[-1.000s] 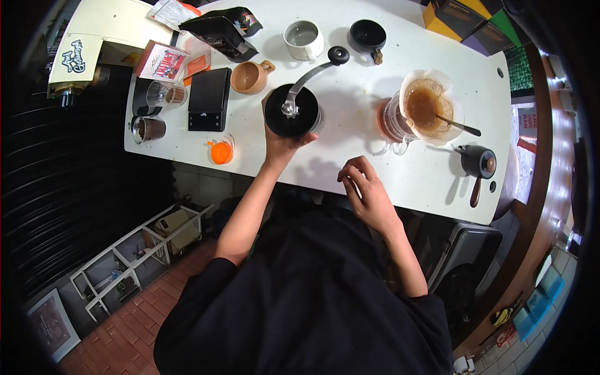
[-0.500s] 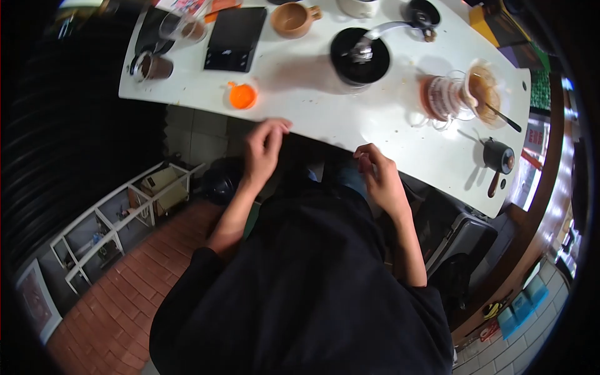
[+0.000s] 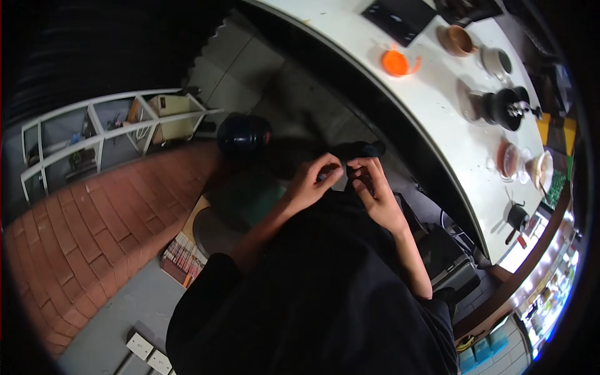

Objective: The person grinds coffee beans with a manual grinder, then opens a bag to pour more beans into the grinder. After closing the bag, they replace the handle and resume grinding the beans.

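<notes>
Both hands are held close together in front of the black shirt, off the table's edge. My left hand (image 3: 312, 181) has its fingers curled, with the thumb near the fingertips. My right hand (image 3: 377, 195) faces it, fingers bent and thumb apart from them. Nothing shows in either hand. On the white table (image 3: 437, 112) to the right are an orange cup (image 3: 395, 63), a black scale (image 3: 400, 20), a brown cup (image 3: 458, 40), a black grinder (image 3: 500, 109), a glass server (image 3: 507, 159) and a dark small pot (image 3: 518, 216).
A white-framed shelf (image 3: 94, 128) stands at the left above red brick (image 3: 106, 219). A dark round object (image 3: 240, 134) sits on the floor beyond my left hand. A black case (image 3: 453, 275) is below the table at the right.
The view has swung left, so the table now lies to the right. My hands have come closer together, away from the table's edge.
</notes>
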Motion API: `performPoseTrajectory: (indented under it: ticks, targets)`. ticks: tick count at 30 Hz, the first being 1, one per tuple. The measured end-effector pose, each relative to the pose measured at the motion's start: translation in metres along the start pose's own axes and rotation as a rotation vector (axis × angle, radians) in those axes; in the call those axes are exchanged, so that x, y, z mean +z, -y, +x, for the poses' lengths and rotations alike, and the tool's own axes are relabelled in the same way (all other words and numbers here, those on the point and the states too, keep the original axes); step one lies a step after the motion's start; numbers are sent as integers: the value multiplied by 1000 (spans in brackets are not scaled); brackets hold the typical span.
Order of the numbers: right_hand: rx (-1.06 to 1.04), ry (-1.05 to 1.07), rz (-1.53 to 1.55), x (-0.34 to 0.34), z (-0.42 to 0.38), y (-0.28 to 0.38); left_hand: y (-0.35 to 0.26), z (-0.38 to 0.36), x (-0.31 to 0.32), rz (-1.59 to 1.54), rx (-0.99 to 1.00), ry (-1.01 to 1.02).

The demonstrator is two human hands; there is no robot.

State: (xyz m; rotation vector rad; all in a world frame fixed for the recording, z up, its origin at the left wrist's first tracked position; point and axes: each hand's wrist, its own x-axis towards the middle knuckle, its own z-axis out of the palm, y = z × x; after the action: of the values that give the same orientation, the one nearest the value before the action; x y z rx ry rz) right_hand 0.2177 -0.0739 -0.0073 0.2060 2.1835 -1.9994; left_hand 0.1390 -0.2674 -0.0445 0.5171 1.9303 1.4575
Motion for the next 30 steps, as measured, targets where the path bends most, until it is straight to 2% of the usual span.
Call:
performPoseTrajectory:
  ticks: [1,3,4,6,7,9,11,13,15,16,18,19,21,26,30]
  targets:
    - [2,23,1,17,3,-6,0,-11,-7,-4,-11,-20]
    - [89,31,117,47,8,-21,-1,-30,-15,-390,22,-10]
    - [88,49,109,56,10,-23,6,-42,-21,-488,0,64]
    - [289,134,484,71,11,-23,10,-58,-29,-565,39,81]
    - [287,146,475,77,12,-27,10,-64,-33,-633,78,117]
    - [290,108,771,87,11,-45,7,-75,-35,-617,79,124]
    - [292,158,785,93,10,-59,9,-79,-25,-693,129,49]
    - [324,59,988,103,6,-66,20,-84,-18,-672,130,38]
    - [317,122,1099,109,8,-82,19,-84,-5,-530,186,-99]
    - [304,90,1148,112,8,-96,21,-84,4,-446,156,-134]
    - [248,195,1327,108,16,-92,22,-80,22,-370,185,-160]
    - [253,162,1302,104,15,-89,19,-78,28,-298,196,-192]
    - [188,123,1303,97,8,-93,14,-76,39,-453,143,-117]
    - [343,-122,1317,82,-29,-135,35,-78,90,-594,67,-39]
    - [431,-184,1335,74,-64,-165,44,-91,129,-553,-53,-58]
